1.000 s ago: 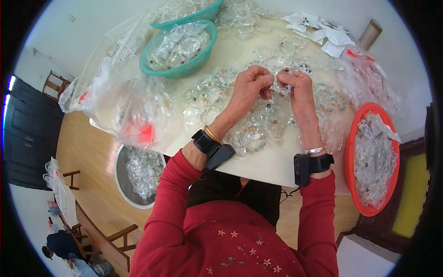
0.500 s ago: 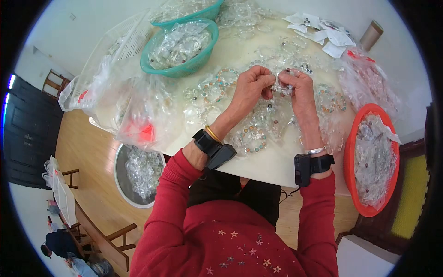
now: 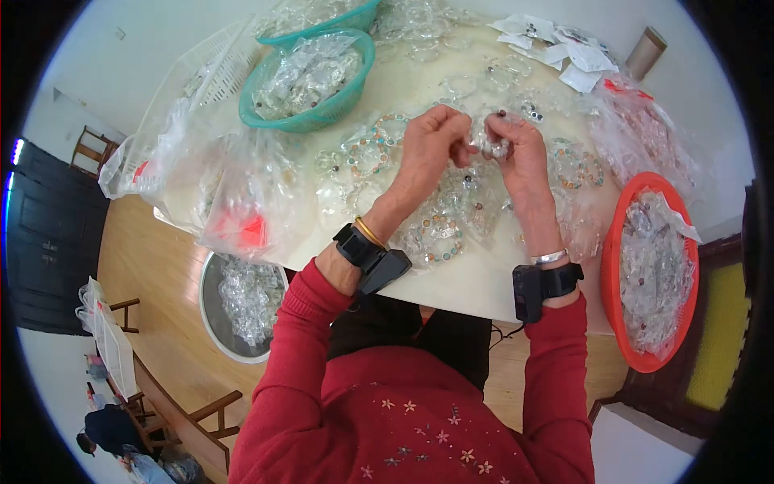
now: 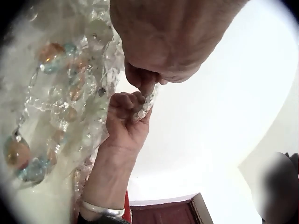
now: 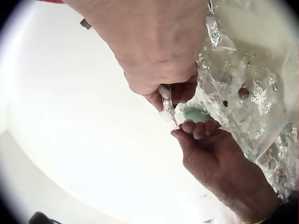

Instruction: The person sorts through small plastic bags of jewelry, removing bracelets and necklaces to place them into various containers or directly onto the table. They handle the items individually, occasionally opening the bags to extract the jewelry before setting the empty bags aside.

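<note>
Over the table my left hand (image 3: 434, 147) and right hand (image 3: 526, 155) work close together on a clear bead bracelet (image 3: 490, 147) in thin plastic. My right hand grips the beaded part, its fingers curled round it, as the right wrist view shows with the packet (image 5: 167, 99) jutting from the fingers. Thumb and forefinger of my left hand (image 5: 210, 156) pinch the packet's end. Below both hands lie bagged bracelets (image 3: 468, 194) with clear and dark beads. An orange-and-blue bead bracelet (image 3: 430, 240) is nearer the table's front edge.
Green baskets (image 3: 348, 101) of bagged pieces stand at the back left. A red basket (image 3: 610, 282) is at the right edge, beside a pink-filled plastic bag (image 3: 645, 145). White packets (image 3: 582, 79) lie at the back right. A metal basin (image 3: 211, 310) sits below, left.
My hands have drawn slightly apart, the left one shifting a little leftward. More of the clear beads now shows in my right hand. The head view has shifted slightly.
</note>
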Available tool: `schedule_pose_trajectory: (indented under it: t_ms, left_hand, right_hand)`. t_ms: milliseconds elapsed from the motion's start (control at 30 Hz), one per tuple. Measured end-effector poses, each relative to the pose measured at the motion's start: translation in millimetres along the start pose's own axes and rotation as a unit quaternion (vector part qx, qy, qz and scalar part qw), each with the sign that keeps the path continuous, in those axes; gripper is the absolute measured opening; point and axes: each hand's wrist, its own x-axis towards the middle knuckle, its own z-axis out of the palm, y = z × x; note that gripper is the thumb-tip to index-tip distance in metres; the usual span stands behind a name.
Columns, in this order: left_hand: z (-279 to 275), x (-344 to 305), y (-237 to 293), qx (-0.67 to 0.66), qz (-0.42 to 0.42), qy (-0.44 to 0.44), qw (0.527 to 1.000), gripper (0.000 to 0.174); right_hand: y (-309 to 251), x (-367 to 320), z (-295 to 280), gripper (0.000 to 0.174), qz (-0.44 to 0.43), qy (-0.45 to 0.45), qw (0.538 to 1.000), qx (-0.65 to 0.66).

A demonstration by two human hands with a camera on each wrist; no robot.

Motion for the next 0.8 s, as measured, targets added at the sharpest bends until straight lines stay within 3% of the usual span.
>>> schedule_pose_trajectory:
  t_ms: [100, 200, 267, 333, 367, 400, 467, 533, 567, 633, 800]
  left_hand:
    - [-5, -3, 13, -0.016, 0.003, 0.033, 0.999, 0.014]
    - [0, -16, 47, 0.028, -0.001, 0.022, 0.999, 0.016]
    - [23, -35, 77, 0.018, -0.046, -0.121, 0.991, 0.014]
    - [53, -61, 106, 0.031, -0.035, -0.259, 0.965, 0.020]
    - [72, -76, 114, -0.063, -0.062, -0.286, 0.954, 0.016]
    - [75, -77, 107, -0.074, -0.073, -0.294, 0.950, 0.016]
    - [66, -104, 103, -0.081, -0.078, -0.314, 0.943, 0.016]
    - [68, -120, 95, -0.093, -0.076, -0.334, 0.935, 0.016]
    - [65, -122, 93, -0.094, -0.064, -0.348, 0.931, 0.016]
    - [49, -132, 96, -0.091, -0.058, -0.362, 0.926, 0.015]
    - [1, -135, 94, -0.074, -0.011, -0.370, 0.926, 0.015]
  right_hand:
    - [-3, 3, -4, 0.009, -0.022, 0.050, 0.997, 0.048]
    - [-4, 6, -4, 0.009, -0.046, 0.058, 0.997, 0.003]
    - [-4, 3, -9, 0.010, -0.049, 0.080, 0.995, -0.028]
    - [-10, 0, -4, 0.010, -0.022, 0.074, 0.996, -0.042]
    - [-12, 1, 1, 0.011, -0.009, 0.070, 0.996, -0.048]
    - [-10, 1, 2, 0.011, 0.004, 0.069, 0.996, -0.052]
    - [-2, 3, 0, 0.015, -0.077, 0.089, 0.992, -0.054]
    - [13, 13, -14, 0.016, -0.197, 0.035, 0.971, -0.129]
    - [6, 13, -11, 0.016, -0.204, 0.046, 0.968, -0.142]
    - [4, 2, 0, 0.015, -0.096, 0.070, 0.993, -0.021]
    - [3, 1, -2, 0.014, -0.084, 0.080, 0.992, -0.041]
